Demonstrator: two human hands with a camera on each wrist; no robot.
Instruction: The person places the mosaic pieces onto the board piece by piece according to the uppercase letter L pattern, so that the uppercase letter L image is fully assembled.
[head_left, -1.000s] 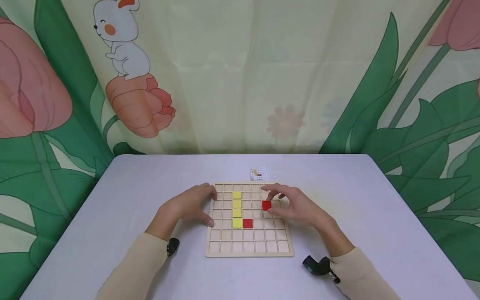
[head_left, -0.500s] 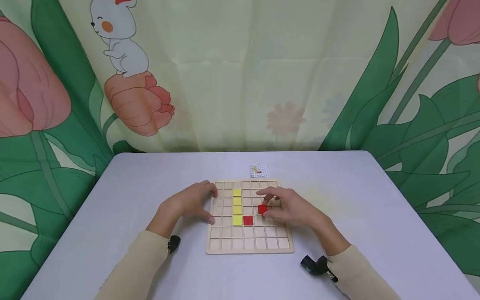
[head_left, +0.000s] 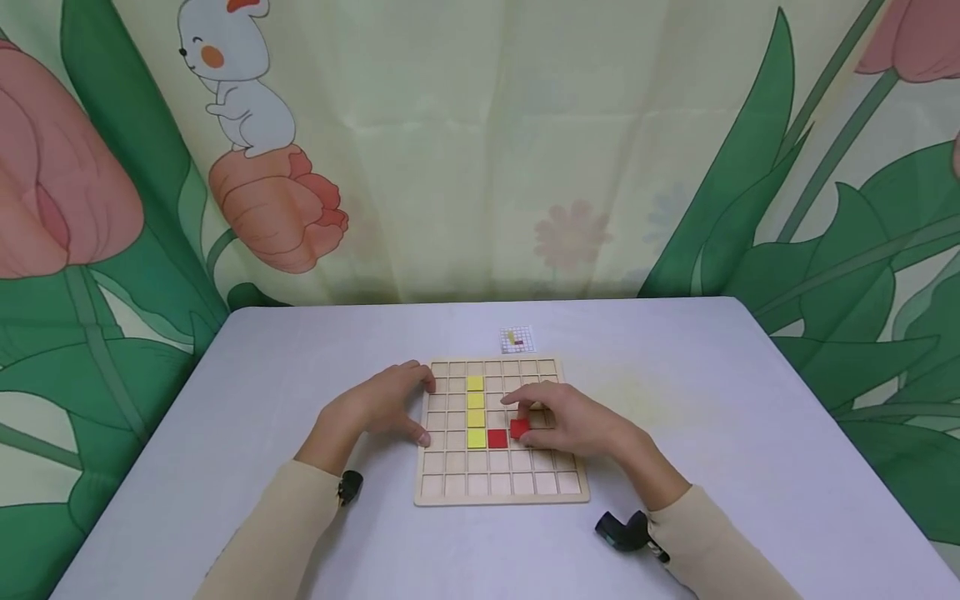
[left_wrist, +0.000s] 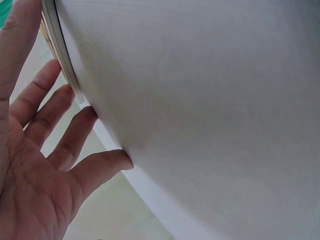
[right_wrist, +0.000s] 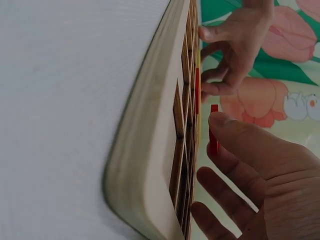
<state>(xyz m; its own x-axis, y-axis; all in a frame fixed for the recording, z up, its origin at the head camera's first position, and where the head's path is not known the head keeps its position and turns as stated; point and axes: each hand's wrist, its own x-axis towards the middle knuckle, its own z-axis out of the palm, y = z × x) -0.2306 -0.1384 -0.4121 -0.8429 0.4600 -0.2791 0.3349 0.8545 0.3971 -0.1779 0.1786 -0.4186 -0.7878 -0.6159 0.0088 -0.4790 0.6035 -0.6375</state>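
Note:
On the table lies a wooden grid board (head_left: 456, 485) with a column of yellow square tiles (head_left: 476, 401) and one red tile (head_left: 497, 439) set right of the lowest yellow one. My right hand (head_left: 573, 421) pinches a second red tile (head_left: 519, 428) between thumb and finger, just above the board and close to the placed red one. In the right wrist view this held tile (right_wrist: 214, 131) is seen edge-on, apart from the grid. My left hand (head_left: 378, 406) rests at the board's left edge, thumb and fingers spread along it; in the left wrist view the fingers (left_wrist: 60, 110) touch edge and table.
A small card (head_left: 517, 339) printed with a grid and coloured squares lies behind the board. White cloth covers the table (head_left: 675, 375). A curtain (head_left: 450, 167) with rabbit and flower prints hangs behind it.
My right hand has carried the red tile left and toward me, from the right side of the board to near the placed red tile. The left hand has stayed at the board's edge.

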